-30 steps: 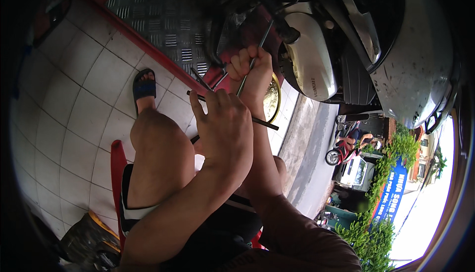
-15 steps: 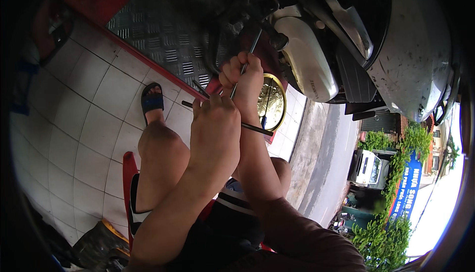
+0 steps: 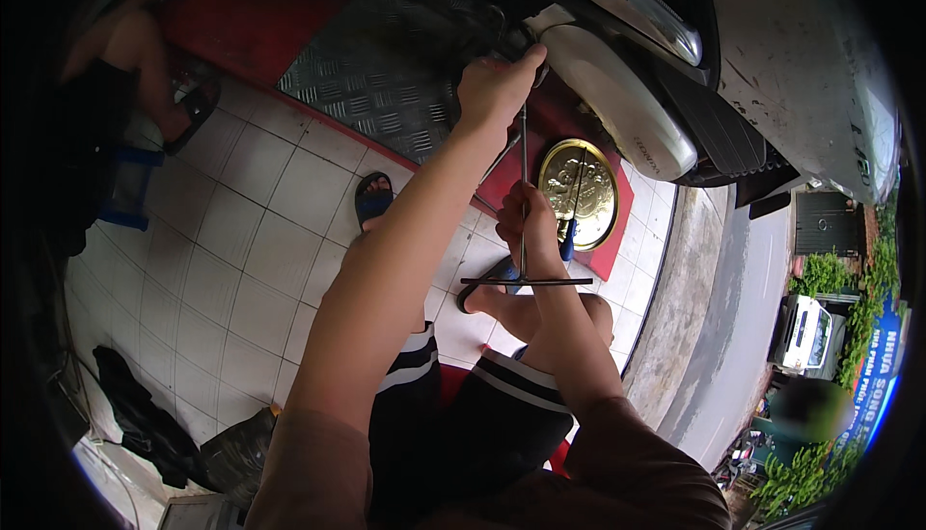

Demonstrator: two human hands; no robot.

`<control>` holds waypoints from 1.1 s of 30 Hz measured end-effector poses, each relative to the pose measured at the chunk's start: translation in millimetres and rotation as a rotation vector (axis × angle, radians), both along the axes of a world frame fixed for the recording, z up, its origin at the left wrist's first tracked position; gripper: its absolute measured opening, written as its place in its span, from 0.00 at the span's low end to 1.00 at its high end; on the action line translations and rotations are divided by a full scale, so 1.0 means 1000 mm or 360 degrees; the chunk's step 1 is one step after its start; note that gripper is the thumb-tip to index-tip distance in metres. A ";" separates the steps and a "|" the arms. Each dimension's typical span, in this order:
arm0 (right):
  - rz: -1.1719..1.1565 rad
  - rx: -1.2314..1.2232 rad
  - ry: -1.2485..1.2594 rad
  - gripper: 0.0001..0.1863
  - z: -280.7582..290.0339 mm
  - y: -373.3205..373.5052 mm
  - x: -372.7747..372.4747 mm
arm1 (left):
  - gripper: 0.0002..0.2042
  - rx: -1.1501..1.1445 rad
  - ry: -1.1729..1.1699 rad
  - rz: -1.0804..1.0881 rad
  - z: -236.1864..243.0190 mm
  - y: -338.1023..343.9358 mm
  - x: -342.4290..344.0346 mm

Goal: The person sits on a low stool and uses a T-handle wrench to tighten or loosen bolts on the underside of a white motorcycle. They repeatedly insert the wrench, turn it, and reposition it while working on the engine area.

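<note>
My right hand [image 3: 529,219] is wrapped round the shaft of a T-handle wrench [image 3: 524,149], whose dark crossbar lies toward me across my right forearm. The far end of the shaft runs up to my left hand [image 3: 497,91]. That hand is closed beside the underside of a motorbike [image 3: 617,96], its thumb stretched along the top by the silver cover. Its other fingers are curled underneath, and what they hold is hidden. Right of the wrench sits a round gold tray [image 3: 603,217] with a long thin tool and a blue-handled tool [image 3: 568,241] on it.
The motorbike stands on a red platform [image 3: 241,19] with a dark tread plate [image 3: 347,77]. White tiles [image 3: 246,202] cover the floor. A blue stool [image 3: 130,188] and another person's leg [image 3: 145,72] are at far left. A road [image 3: 733,279] runs along the right.
My left hand has left the crossbar and reached forward to the wrench's far end. My right hand has drawn back along the shaft, and the crossbar has swung level. The view has shifted.
</note>
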State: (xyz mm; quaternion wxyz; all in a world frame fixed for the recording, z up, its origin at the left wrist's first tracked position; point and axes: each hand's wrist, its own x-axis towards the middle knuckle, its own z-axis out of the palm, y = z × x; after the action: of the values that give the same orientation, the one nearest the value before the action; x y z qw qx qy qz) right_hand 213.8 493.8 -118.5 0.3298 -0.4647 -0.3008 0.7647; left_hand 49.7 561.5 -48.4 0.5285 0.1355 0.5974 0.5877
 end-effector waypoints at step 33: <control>-0.0168 0.0261 0.0436 0.11 0.029 0.027 -0.108 | 0.12 0.0856 0.2177 -0.0691 -0.041 -0.183 -0.034</control>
State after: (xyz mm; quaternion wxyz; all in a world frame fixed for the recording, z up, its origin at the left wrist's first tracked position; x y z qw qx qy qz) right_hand 105.6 521.1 -89.9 0.4443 -0.3429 -0.2897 0.7754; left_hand 15.3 378.3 -89.1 0.0936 0.7074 0.5879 0.3810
